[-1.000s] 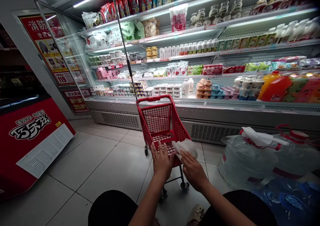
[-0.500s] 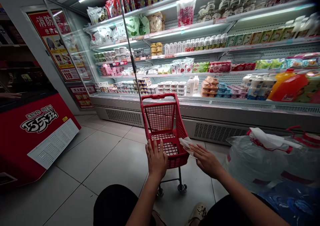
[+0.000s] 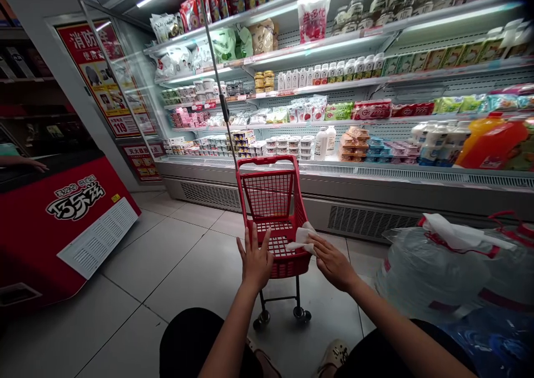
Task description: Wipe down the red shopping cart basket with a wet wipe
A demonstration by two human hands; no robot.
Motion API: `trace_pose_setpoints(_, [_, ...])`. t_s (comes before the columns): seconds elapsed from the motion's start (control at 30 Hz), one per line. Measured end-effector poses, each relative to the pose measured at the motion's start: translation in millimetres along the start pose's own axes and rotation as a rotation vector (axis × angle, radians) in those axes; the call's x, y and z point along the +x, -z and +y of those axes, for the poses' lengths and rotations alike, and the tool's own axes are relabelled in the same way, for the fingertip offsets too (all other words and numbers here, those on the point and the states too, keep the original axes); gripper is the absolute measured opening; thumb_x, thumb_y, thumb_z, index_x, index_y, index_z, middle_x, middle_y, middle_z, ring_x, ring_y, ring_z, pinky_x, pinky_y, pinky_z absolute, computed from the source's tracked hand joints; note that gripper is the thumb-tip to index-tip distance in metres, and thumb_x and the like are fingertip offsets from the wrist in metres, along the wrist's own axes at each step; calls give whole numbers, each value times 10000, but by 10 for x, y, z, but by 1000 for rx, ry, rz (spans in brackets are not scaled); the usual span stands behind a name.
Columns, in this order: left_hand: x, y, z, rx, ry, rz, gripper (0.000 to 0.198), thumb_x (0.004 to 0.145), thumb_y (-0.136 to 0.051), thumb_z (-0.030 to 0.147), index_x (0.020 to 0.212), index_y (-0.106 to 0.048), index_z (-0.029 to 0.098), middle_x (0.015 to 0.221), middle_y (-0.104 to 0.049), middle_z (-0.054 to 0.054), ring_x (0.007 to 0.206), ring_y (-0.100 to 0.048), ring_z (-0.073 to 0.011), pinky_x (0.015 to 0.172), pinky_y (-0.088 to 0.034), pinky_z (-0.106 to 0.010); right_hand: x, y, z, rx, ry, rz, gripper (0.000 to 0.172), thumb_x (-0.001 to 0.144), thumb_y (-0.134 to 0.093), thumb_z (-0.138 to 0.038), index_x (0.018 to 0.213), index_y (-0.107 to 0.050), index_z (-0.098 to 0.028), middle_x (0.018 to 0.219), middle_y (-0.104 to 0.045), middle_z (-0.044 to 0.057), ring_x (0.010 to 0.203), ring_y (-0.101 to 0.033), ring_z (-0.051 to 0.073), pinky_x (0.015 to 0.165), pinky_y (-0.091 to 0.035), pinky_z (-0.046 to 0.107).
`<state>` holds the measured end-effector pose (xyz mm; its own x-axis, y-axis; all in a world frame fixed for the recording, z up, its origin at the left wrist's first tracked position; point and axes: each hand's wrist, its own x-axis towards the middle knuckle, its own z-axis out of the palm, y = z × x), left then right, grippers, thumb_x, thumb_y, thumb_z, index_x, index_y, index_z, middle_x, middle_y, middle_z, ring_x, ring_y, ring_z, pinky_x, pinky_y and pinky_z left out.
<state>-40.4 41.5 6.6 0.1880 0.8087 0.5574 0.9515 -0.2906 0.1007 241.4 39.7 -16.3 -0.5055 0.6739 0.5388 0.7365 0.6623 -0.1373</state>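
A small red shopping cart (image 3: 268,189) stands right in front of me, its plastic basket raised on thin metal legs with wheels. My left hand (image 3: 255,261) is at the basket's near left side, fingers spread, holding nothing; whether it touches the rim I cannot tell. At the near right corner, my right hand (image 3: 331,261) grips a white tissue (image 3: 303,237) between thumb and fingers. Part of the tissue lies over the basket's rim, and its far end sticks out past my fingertips. My palm hides the rest of it.
Behind the cart runs a lit refrigerated shelf (image 3: 317,169) of bottles, cups and packets. A red chest freezer (image 3: 98,233) stands left, with another person's hand (image 3: 35,163) on top. Large wrapped water bottles (image 3: 434,272) sit close on the right.
My right hand has moved slightly left with the tissue, which now reaches further over the basket. The fingers of my left hand have spread wider. The person's hand at left shows more.
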Motion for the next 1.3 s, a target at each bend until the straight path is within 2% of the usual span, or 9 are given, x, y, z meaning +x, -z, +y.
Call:
trace_pose_setpoints(0.2, [33,66,-221,24,-53,-31,770,940,-477,137,1636,-267,390,1753,-124,-18,1616,-103,-332,1252,-43,-697,-92,-94,-432,-42,-65,87,619,929,-378,-100,1525,-494,-217,1537,-553,57,1541,-342,228,1266,-365,513])
trace_pose_setpoints(0.37, [-29,216,-498,49,-167,-75,772,954,-433,138,1639,-208,413,1750,-109,6,1617,-123,-282,1262,17,-652,-161,7,-588,-30,75,15,667,893,-398,-73,1542,-482,-201,1552,-547,53,1525,-372,217,1286,-326,490])
trace_pose_setpoints(0.5, [-27,335,-725,90,-221,-104,769,963,-384,130,1645,-162,407,1750,-97,20,1621,-101,-255,1264,57,-625,-50,165,-501,-49,235,-79,785,832,-431,-46,1594,-406,-234,1622,-461,16,1535,-354,205,1303,-270,495])
trace_pose_setpoints(0.67, [6,337,-861,129,-184,-105,693,1023,-300,162,1650,-134,407,1749,-109,21,1620,-108,-231,1261,85,-624,197,162,-244,-133,143,-30,738,877,-424,-57,1595,-399,-223,1621,-461,31,1540,-344,197,1299,-265,509])
trace_pose_setpoints(0.83, [-33,148,-497,123,-7,-2,623,1086,-289,288,1673,-81,306,1731,-213,-47,1601,-211,-237,1297,-50,-599,288,-71,-395,-166,40,68,735,896,-438,-88,1620,-328,-140,1666,-378,95,1564,-287,224,1272,-327,492])
trace_pose_setpoints(0.93, [-86,0,-75,55,-101,-25,614,1094,-308,341,1677,-142,243,1716,-262,-75,1588,-255,-235,1300,-198,-528,334,-196,-646,-151,35,99,680,900,-460,-104,1578,-406,-114,1657,-390,122,1563,-292,245,1272,-331,495])
trace_pose_setpoints(1.03, [-154,-84,227,-29,-127,-2,688,1091,-339,408,1681,-74,172,1701,-291,-133,1570,-302,-262,1264,-311,-492,408,-265,-824,-120,58,101,642,938,-489,-148,1576,-424,-156,1623,-451,110,1541,-343,240,1272,-335,483])
trace_pose_setpoints(1.17, [-223,-43,236,-80,-85,29,798,1078,-374,510,1677,25,166,1711,-241,-174,1564,-312,-296,1223,-365,-500,476,-260,-804,-89,119,81,606,987,-502,-224,1587,-417,-209,1587,-509,63,1519,-385,211,1297,-273,457])
trace_pose_setpoints(1.3, [-228,63,52,-66,-121,-1,833,1068,-396,542,1676,33,167,1719,-208,-176,1565,-310,-284,1226,-359,-477,449,-120,-452,-154,70,62,706,944,-472,-144,1630,-330,-232,1623,-458,43,1522,-380,208,1312,-195,488])
